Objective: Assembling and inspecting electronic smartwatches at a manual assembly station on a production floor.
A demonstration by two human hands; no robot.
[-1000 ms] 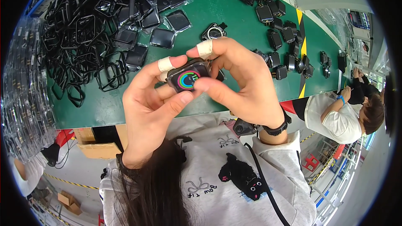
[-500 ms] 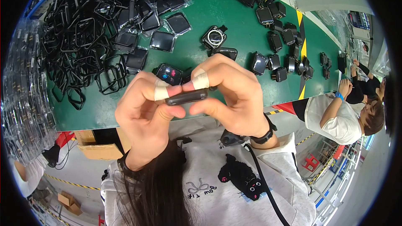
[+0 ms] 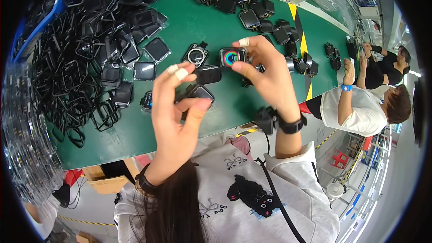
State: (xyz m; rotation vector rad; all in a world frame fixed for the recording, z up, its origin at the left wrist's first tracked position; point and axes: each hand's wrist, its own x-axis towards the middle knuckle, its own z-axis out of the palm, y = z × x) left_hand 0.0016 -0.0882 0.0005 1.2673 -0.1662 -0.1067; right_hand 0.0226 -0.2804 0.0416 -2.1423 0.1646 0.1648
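Note:
In my right hand (image 3: 272, 74) is a smartwatch case (image 3: 226, 59) with a colourful lit screen, pinched between thumb and fingers above the green table. My left hand (image 3: 175, 117) has its fingers apart, with tape on two fingertips. Its thumb lies close to a dark watch case (image 3: 201, 92); whether they touch I cannot tell. Behind that sits a flat black rectangular piece (image 3: 209, 74). Farther back is a watch case with a white ring (image 3: 197, 56) showing. Another lit watch case (image 3: 147, 101) is partly hidden by my left hand.
Tangled black rectangular frames (image 3: 74, 72) heap up at the left of the green table (image 3: 180, 15), beside bagged black screen pieces (image 3: 157, 49). Several watch cases (image 3: 249, 19) stand in groups at the back and right. Striped tape (image 3: 302, 44) crosses the table. Co-workers sit at the right.
My hands have come apart; the left no longer grips the dark piece both pinched. My right hand has moved up and now holds a watch case with its lit screen showing. The whole view has shifted.

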